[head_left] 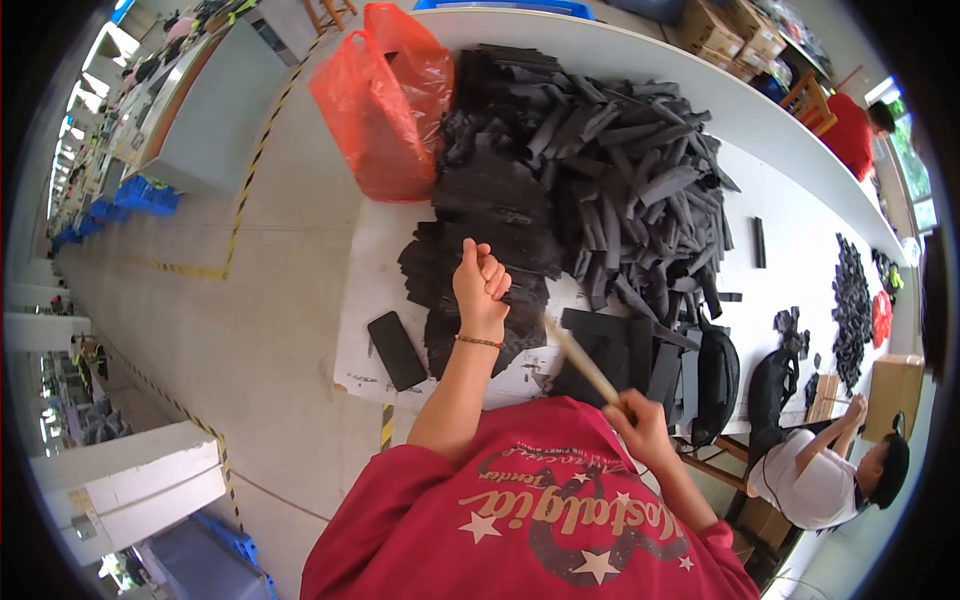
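One red plastic bag, contents hidden; left hand clenched on black foam pieces; right hand grasping one wooden stick.

- The heap of foam strips was black to charcoal — matte, with no pattern.
- The plastic bag beside it was translucent orange-red.
- The table showed white.
- The phone was plain black.
- The stick in the right hand was pale tan.
- The left hand wore a thin brown-orange wrist cord.
- The person's shirt was red — printed with white stars and dark lettering.
- The floor was grey, crossed by yellow-and-black striped tape.
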Action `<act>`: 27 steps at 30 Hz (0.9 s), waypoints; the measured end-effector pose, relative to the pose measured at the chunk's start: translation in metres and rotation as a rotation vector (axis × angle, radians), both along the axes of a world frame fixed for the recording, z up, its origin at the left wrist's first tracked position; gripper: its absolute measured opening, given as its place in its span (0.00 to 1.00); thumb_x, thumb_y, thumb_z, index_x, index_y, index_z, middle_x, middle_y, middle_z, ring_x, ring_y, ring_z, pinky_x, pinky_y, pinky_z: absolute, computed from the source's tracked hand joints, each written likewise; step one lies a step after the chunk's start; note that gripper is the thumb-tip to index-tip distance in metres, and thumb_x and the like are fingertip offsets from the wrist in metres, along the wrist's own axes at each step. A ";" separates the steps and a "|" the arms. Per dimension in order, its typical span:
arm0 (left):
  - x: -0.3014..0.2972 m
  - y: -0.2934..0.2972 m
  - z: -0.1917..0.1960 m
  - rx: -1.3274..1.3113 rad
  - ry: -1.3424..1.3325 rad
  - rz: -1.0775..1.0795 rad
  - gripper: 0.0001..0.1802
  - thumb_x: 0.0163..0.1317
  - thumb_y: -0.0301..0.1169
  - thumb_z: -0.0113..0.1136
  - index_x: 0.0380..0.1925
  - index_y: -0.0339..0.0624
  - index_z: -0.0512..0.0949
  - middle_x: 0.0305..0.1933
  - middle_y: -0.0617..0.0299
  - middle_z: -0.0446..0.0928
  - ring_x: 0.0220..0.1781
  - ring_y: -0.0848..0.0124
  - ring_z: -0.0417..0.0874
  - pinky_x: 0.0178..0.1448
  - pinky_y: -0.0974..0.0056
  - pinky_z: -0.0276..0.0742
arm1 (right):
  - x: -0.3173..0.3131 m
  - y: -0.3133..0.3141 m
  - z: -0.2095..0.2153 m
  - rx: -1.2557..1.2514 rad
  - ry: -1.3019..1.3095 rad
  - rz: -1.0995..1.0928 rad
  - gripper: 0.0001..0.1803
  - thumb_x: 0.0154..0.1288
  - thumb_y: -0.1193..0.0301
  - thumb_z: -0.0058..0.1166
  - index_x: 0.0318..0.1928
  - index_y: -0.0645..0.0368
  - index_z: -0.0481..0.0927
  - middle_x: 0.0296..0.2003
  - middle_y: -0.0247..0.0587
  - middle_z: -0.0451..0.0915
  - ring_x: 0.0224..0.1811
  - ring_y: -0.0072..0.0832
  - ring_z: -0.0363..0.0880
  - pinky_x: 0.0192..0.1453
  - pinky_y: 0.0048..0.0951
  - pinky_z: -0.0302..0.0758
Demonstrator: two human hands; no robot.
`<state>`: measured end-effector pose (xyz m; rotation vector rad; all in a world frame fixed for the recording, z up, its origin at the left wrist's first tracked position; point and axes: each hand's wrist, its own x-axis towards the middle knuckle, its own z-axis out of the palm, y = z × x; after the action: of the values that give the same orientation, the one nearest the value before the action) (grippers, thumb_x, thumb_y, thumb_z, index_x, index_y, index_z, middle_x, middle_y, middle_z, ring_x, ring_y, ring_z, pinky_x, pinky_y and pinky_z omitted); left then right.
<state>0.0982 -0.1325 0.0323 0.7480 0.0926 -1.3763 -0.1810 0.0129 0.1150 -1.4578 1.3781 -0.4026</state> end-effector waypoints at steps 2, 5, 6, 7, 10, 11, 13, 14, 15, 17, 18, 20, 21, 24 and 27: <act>-0.026 0.002 -0.005 0.132 0.081 0.019 0.19 0.72 0.46 0.47 0.26 0.47 0.72 0.13 0.71 0.59 0.10 0.80 0.55 0.14 0.72 0.48 | 0.038 -0.023 -0.005 -0.142 -0.126 -0.197 0.11 0.63 0.71 0.62 0.40 0.64 0.77 0.22 0.30 0.73 0.25 0.14 0.68 0.29 0.20 0.68; -0.057 0.012 -0.016 0.232 0.160 -0.070 0.18 0.72 0.44 0.47 0.27 0.47 0.71 0.16 0.69 0.63 0.12 0.78 0.58 0.16 0.71 0.52 | 0.086 -0.063 -0.022 -0.297 -0.228 -0.370 0.11 0.63 0.71 0.62 0.39 0.65 0.77 0.23 0.26 0.70 0.26 0.13 0.64 0.27 0.19 0.64; -0.060 0.014 -0.013 0.219 0.114 -0.082 0.17 0.72 0.44 0.48 0.27 0.46 0.71 0.17 0.69 0.64 0.13 0.78 0.58 0.17 0.71 0.53 | 0.089 -0.079 -0.028 -0.230 -0.345 -0.417 0.09 0.64 0.71 0.60 0.39 0.64 0.77 0.23 0.25 0.70 0.25 0.12 0.63 0.26 0.19 0.62; -0.061 0.017 -0.009 0.205 0.067 -0.091 0.16 0.72 0.43 0.49 0.28 0.46 0.72 0.17 0.68 0.65 0.14 0.77 0.59 0.18 0.71 0.54 | 0.091 -0.092 -0.031 -0.163 -0.464 -0.461 0.08 0.65 0.72 0.59 0.38 0.64 0.77 0.23 0.23 0.69 0.25 0.11 0.63 0.25 0.18 0.61; -0.056 0.018 0.004 0.202 -0.080 -0.114 0.15 0.71 0.41 0.51 0.31 0.42 0.73 0.19 0.66 0.69 0.16 0.77 0.65 0.21 0.71 0.59 | 0.088 -0.106 -0.035 -0.093 -0.553 -0.440 0.06 0.68 0.71 0.55 0.38 0.60 0.76 0.20 0.20 0.66 0.20 0.08 0.59 0.22 0.16 0.55; -0.057 0.018 0.001 0.200 -0.082 -0.100 0.15 0.71 0.41 0.51 0.31 0.42 0.73 0.19 0.66 0.69 0.16 0.77 0.65 0.21 0.71 0.59 | 0.089 -0.109 -0.037 -0.064 -0.574 -0.420 0.06 0.70 0.70 0.54 0.39 0.59 0.75 0.16 0.19 0.64 0.15 0.07 0.56 0.18 0.15 0.52; -0.065 0.017 -0.007 -0.232 -1.040 -0.034 0.14 0.71 0.39 0.52 0.35 0.38 0.74 0.22 0.65 0.72 0.19 0.77 0.70 0.23 0.70 0.64 | 0.093 -0.114 -0.036 -0.020 -0.600 -0.402 0.06 0.70 0.69 0.54 0.37 0.58 0.74 0.18 0.19 0.64 0.17 0.07 0.57 0.19 0.14 0.53; -0.059 0.021 0.000 -0.469 -1.266 -0.225 0.16 0.71 0.40 0.50 0.36 0.36 0.74 0.23 0.66 0.73 0.22 0.77 0.73 0.25 0.70 0.67 | 0.088 -0.119 -0.046 -0.161 -0.523 -0.409 0.06 0.71 0.69 0.53 0.37 0.57 0.74 0.19 0.19 0.64 0.17 0.07 0.57 0.20 0.14 0.53; -0.057 0.029 0.004 -0.467 -1.264 -0.227 0.16 0.71 0.40 0.50 0.36 0.36 0.74 0.23 0.66 0.73 0.22 0.77 0.73 0.25 0.70 0.67 | 0.088 -0.123 -0.050 -0.295 -0.451 -0.398 0.06 0.71 0.69 0.52 0.37 0.57 0.73 0.20 0.20 0.65 0.18 0.08 0.58 0.20 0.14 0.54; -0.057 0.046 0.009 -0.233 -0.666 -0.921 0.17 0.72 0.42 0.48 0.34 0.37 0.73 0.22 0.67 0.71 0.20 0.77 0.72 0.24 0.69 0.67 | 0.086 -0.130 -0.049 -0.352 -0.394 -0.423 0.06 0.71 0.69 0.52 0.37 0.56 0.73 0.20 0.20 0.65 0.18 0.08 0.58 0.21 0.15 0.54; -0.063 0.057 0.011 -0.200 -0.688 -0.871 0.18 0.72 0.42 0.47 0.31 0.38 0.72 0.20 0.67 0.70 0.19 0.77 0.71 0.23 0.68 0.67 | 0.085 -0.136 -0.046 -0.411 -0.336 -0.447 0.06 0.72 0.69 0.51 0.36 0.56 0.72 0.20 0.20 0.65 0.19 0.08 0.58 0.21 0.15 0.55; -0.077 0.086 0.001 -0.183 -0.740 -0.896 0.18 0.72 0.41 0.46 0.27 0.39 0.71 0.19 0.67 0.69 0.18 0.77 0.70 0.23 0.68 0.67 | 0.081 -0.153 -0.026 -0.309 -0.548 -0.699 0.07 0.73 0.68 0.48 0.36 0.55 0.72 0.19 0.20 0.63 0.16 0.10 0.57 0.19 0.17 0.53; -0.079 0.101 -0.013 -0.198 -0.769 -0.974 0.18 0.72 0.39 0.46 0.25 0.40 0.72 0.20 0.67 0.70 0.19 0.77 0.69 0.23 0.69 0.67 | 0.077 -0.165 -0.010 -0.265 -0.634 -0.858 0.07 0.73 0.68 0.48 0.36 0.54 0.72 0.18 0.20 0.63 0.15 0.11 0.56 0.18 0.17 0.52; -0.068 0.126 -0.021 -0.277 -0.795 -0.854 0.18 0.72 0.38 0.45 0.24 0.41 0.72 0.20 0.66 0.71 0.18 0.77 0.69 0.23 0.66 0.66 | 0.046 -0.190 0.008 -0.274 -0.638 -0.651 0.07 0.74 0.67 0.47 0.39 0.56 0.73 0.17 0.19 0.60 0.13 0.10 0.53 0.15 0.17 0.47; -0.052 0.048 0.044 -0.227 -0.853 -0.313 0.07 0.68 0.29 0.51 0.34 0.39 0.75 0.32 0.66 0.74 0.32 0.77 0.72 0.44 0.71 0.69 | 0.045 -0.177 0.006 -0.186 -0.479 -0.496 0.09 0.73 0.65 0.48 0.38 0.57 0.73 0.18 0.19 0.62 0.17 0.09 0.56 0.19 0.17 0.52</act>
<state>0.0467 -0.0847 0.0759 1.1262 -0.8660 -1.2231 -0.1358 -0.1638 0.1210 -1.0477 1.3123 -1.1450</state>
